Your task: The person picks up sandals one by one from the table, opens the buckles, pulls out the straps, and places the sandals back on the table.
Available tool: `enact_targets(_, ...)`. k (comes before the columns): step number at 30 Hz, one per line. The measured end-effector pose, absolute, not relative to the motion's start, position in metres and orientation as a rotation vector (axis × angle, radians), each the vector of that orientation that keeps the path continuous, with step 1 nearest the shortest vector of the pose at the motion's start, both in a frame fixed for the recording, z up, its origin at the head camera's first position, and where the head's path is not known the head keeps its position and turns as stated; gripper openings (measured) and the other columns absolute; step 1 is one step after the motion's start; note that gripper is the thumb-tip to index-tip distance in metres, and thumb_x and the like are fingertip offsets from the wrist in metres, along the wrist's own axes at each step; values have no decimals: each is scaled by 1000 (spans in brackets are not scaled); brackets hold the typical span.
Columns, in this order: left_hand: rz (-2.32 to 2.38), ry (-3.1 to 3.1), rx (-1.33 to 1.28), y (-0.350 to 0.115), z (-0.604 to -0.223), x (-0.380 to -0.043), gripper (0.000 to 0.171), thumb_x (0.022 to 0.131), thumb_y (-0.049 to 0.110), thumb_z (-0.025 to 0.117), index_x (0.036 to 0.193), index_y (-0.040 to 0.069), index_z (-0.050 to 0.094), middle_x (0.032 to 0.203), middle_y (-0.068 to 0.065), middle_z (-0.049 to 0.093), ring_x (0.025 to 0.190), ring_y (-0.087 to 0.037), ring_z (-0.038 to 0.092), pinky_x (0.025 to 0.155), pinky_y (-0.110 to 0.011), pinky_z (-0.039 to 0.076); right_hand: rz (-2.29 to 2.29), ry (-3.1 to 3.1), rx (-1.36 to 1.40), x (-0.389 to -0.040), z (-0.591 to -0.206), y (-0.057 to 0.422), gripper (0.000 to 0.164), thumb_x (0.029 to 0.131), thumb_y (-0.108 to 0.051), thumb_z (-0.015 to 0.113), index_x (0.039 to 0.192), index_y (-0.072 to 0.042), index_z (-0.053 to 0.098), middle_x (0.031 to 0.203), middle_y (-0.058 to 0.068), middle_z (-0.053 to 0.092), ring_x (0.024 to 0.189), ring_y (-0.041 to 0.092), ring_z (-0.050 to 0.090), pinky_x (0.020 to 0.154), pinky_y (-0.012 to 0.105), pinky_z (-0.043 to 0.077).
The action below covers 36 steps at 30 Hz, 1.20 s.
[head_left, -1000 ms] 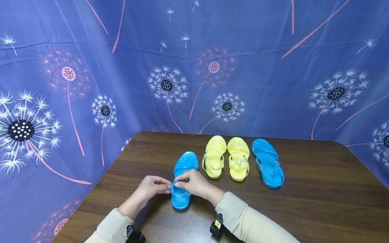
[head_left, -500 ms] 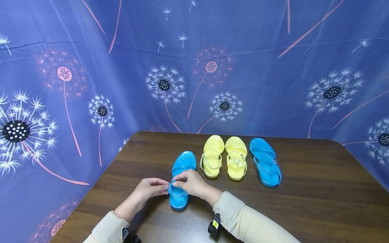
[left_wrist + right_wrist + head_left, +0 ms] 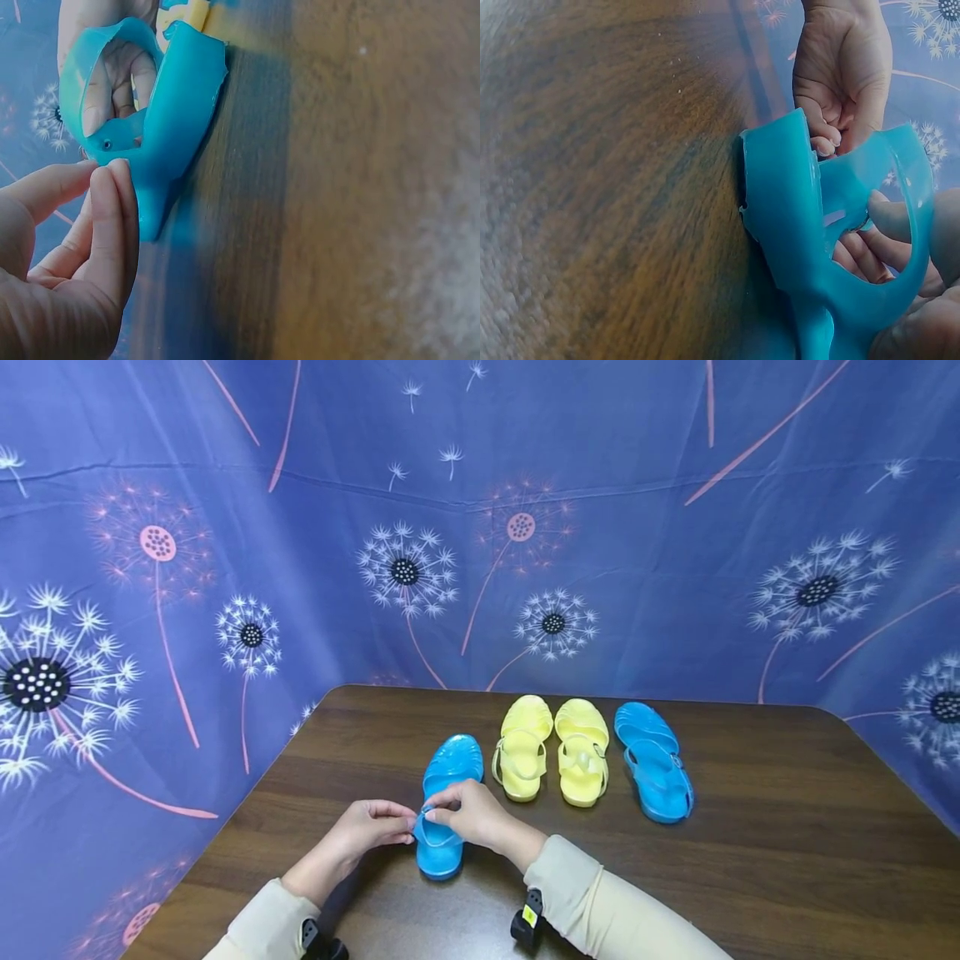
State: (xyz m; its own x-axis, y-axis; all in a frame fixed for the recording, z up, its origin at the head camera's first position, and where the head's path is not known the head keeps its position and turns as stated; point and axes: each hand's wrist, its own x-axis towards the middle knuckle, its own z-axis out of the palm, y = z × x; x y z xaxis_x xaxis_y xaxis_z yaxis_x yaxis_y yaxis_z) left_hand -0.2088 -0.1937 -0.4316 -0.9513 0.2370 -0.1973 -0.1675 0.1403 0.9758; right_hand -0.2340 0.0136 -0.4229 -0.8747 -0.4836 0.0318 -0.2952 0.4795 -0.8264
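Observation:
A blue jelly sandal (image 3: pixel 453 762) lies on the table, toe pointing away. At its left side my left hand (image 3: pixel 375 824) pinches the ankle strap between thumb and fingertips. My right hand (image 3: pixel 468 810) reaches over the sandal from the right, thumb and fingers pinching the strap at the small buckle. In the left wrist view the strap (image 3: pixel 75 75) loops up from the heel, with a small metal stud near my left fingertips. The right wrist view shows the sandal's heel (image 3: pixel 776 195), and a little of the buckle (image 3: pixel 862 223) between my right fingers, which mostly hide it.
Right of my hands stand two yellow sandals (image 3: pixel 521 764) side by side, toes away. A second blue sandal (image 3: pixel 660 781) lies beyond them to the right. The brown wooden table (image 3: pixel 772 827) ends at a blue dandelion-print cloth (image 3: pixel 660 610).
Both hands keep their pinch on the blue sandal's strap, with only slight finger movement. The whole head view has shifted a little.

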Motion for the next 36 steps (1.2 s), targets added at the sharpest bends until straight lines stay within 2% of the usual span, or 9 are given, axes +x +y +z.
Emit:
enact_targets(15, 1844, 2160, 6, -191, -426, -209, 30, 88, 7, 67, 106, -18, 63, 83, -4, 72, 71, -10, 69, 76, -25, 58, -1381, 2420, -589, -236, -421, 13, 17, 89, -23, 71, 103, -15, 76, 102, 1, 72, 97, 17, 59, 82, 35, 53)
enact_targets(22, 1814, 2218, 23, -189, -424, -209, 30, 88, 8, 67, 106, -17, 64, 85, -5, 73, 72, -10, 69, 79, -29, 58, -1382, 2404, -624, -237, -421, 15, 20, 89, -21, 70, 106, -13, 76, 103, 2, 73, 97, 18, 61, 84, 38, 54)
enact_targets(36, 1800, 2305, 14, -183, -423, -211, 29, 87, 10, 69, 104, -13, 67, 86, -7, 74, 72, -13, 70, 83, -35, 57, -1341, 2433, -639, -242, -420, 18, 21, 88, -23, 72, 106, -13, 76, 103, 2, 73, 94, 14, 61, 79, 31, 53)
